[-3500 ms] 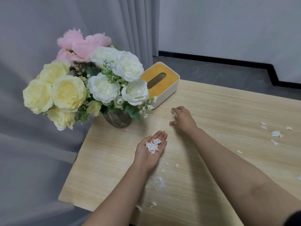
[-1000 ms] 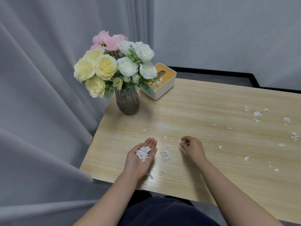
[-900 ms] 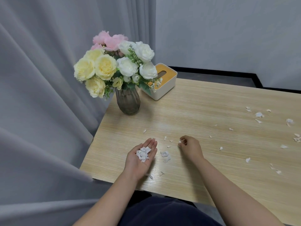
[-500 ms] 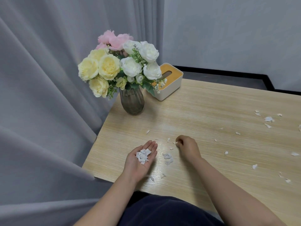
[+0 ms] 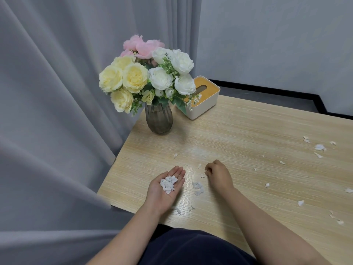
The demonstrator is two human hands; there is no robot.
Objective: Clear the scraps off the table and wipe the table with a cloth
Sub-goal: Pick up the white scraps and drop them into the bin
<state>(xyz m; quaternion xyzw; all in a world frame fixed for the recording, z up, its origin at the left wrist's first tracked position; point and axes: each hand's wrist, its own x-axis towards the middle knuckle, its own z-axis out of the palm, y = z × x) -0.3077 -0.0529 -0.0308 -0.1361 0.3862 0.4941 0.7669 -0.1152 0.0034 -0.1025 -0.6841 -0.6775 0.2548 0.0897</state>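
Torn white paper scraps lie scattered over the light wooden table. My left hand is held palm up just above the table's near left part, fingers straight, carrying a small pile of scraps. My right hand rests on the table to its right, fingers curled, pinching a tiny scrap at its fingertips. Two larger scraps lie between my hands. More scraps lie towards the right edge. No cloth is in view.
A ribbed glass vase of yellow, white and pink flowers stands at the table's far left corner. A white tissue box with a yellow lid sits behind it. Grey curtains hang close along the left side.
My right hand came back from near the tissue box to the near table and has edged slightly towards my left hand. My left hand stays palm up with its pile.
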